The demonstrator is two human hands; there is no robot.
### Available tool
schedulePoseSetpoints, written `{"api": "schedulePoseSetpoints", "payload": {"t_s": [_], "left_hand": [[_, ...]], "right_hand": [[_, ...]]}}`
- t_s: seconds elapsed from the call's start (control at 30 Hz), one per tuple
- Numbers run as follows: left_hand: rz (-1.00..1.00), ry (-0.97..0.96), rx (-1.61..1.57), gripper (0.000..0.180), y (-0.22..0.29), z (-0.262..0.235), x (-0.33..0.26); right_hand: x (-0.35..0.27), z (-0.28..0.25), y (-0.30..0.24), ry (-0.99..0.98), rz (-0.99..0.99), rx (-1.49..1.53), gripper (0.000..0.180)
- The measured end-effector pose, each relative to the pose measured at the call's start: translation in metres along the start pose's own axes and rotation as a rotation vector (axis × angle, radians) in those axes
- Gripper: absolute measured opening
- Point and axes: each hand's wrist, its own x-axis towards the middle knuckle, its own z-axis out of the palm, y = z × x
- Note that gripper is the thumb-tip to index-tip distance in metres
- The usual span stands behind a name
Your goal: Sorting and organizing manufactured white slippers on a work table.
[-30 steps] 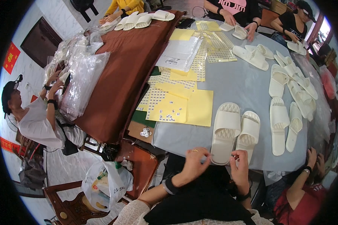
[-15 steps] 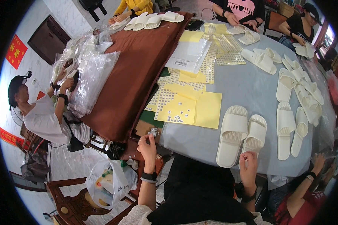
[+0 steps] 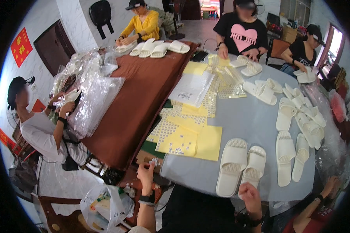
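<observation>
Beside the near left corner of the table, my left hand point(image 3: 145, 178) is pinched closed. A small crumpled whitish clump point(image 3: 154, 161) shows at its fingertips; whether they hold it, I cannot tell. My right hand point(image 3: 251, 197) has its fingers curled together at the near end of a white slipper point(image 3: 253, 167), and what they hold, if anything, is hidden. A second white slipper point(image 3: 231, 167) lies close to its left, both soles down with textured footbeds showing. Yellow sheets of small printed stickers point(image 3: 177, 141) spread across the table left of this pair.
More white slippers point(image 3: 286, 157) line the grey table's point(image 3: 190, 173) right side. A brown-covered table point(image 3: 124, 116) on the left bears clear plastic bags point(image 3: 101, 105). A white plastic bag point(image 3: 107, 207) is below my left hand. Several people work around both tables; one arm point(image 3: 315, 202) is near right.
The view has tipped upward, so the tables sit lower in it. My right hand's fingers have curled in at the slipper's end. Across the table, a person's hand has moved to the sticker sheets.
</observation>
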Motion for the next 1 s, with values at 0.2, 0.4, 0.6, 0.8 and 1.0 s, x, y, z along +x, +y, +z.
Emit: {"api": "schedulePoseSetpoints", "payload": {"t_s": [0.2, 0.4, 0.6, 0.8, 1.0], "left_hand": [[0.015, 0.014, -0.141, 0.027, 0.013, 0.005, -0.007], [-0.002, 0.069, -0.202, 0.034, -0.008, 0.007, -0.005], [0.021, 0.095, -0.181, 0.032, -0.002, 0.016, -0.007], [0.100, 0.123, -0.142, 0.025, -0.017, 0.015, 0.002], [0.181, 0.223, 0.052, 0.017, 0.019, -0.006, -0.015]], "right_hand": [[0.003, -0.013, -0.080, -1.204, -0.789, 0.962, 0.029], [0.036, -0.039, -0.071, -1.533, -0.901, 0.644, 0.059], [0.033, -0.055, -0.046, -1.441, -0.696, 0.502, 0.038], [0.021, -0.063, -0.010, -1.346, -0.471, 0.454, 0.026], [-0.014, -0.029, -0.039, -0.567, 0.027, 0.086, 0.029]]}}
